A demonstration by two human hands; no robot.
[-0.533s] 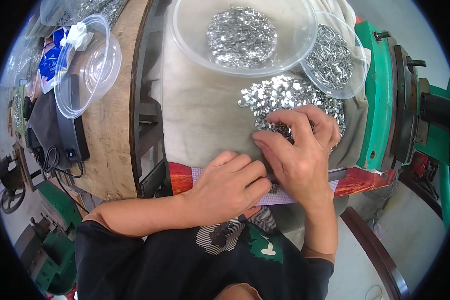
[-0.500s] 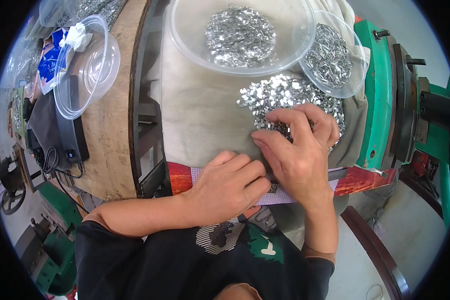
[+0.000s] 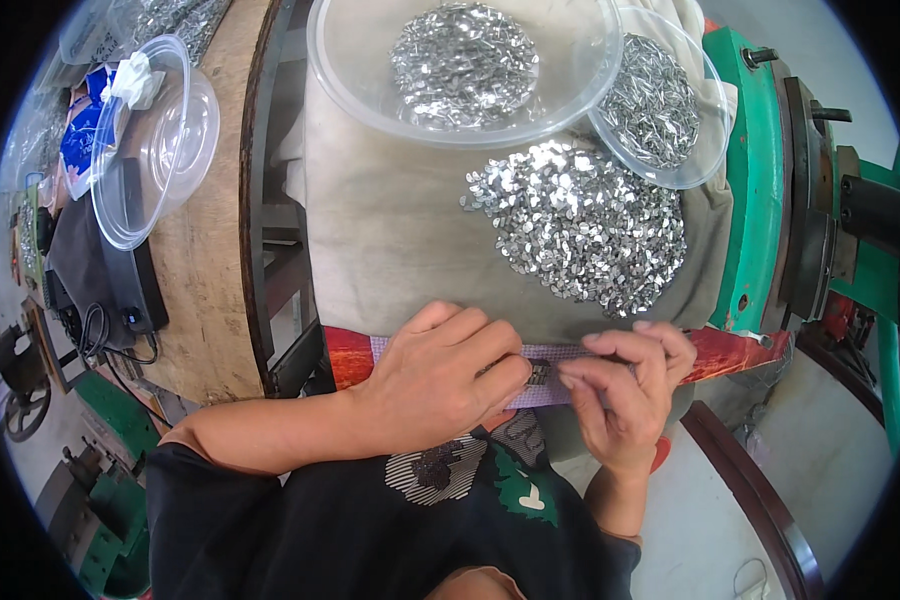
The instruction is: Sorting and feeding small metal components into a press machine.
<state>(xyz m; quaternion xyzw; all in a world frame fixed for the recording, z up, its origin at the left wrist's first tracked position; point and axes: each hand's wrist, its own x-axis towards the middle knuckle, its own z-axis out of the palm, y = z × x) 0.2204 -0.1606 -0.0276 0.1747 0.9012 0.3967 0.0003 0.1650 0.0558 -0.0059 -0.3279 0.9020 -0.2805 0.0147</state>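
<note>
My left hand [image 3: 455,370] lies at the near edge of the cloth, fingers curled and closed on a narrow dark metal piece. A short length of this dark metal piece [image 3: 539,373] shows past its fingertips, above a lilac checked cloth [image 3: 535,396]. Just to the right is my right hand [image 3: 625,385], thumb and forefinger drawn together beside the metal's end. Whatever is between them is too small to make out. Beyond both hands a loose pile of small shiny metal pieces [image 3: 595,230] covers part of the grey-beige cloth [image 3: 400,240].
A large clear tub [image 3: 330,85] with shiny pieces stands at the back, beside a smaller clear bowl [image 3: 710,150] of thin metal pieces. Green machinery [image 3: 750,190] borders the right. On the left a wooden bench [image 3: 205,300] carries an empty clear container [image 3: 195,150].
My right hand has come back from the pile toward me, to beside the left hand. The left hand has barely moved. The view has shifted slightly.
</note>
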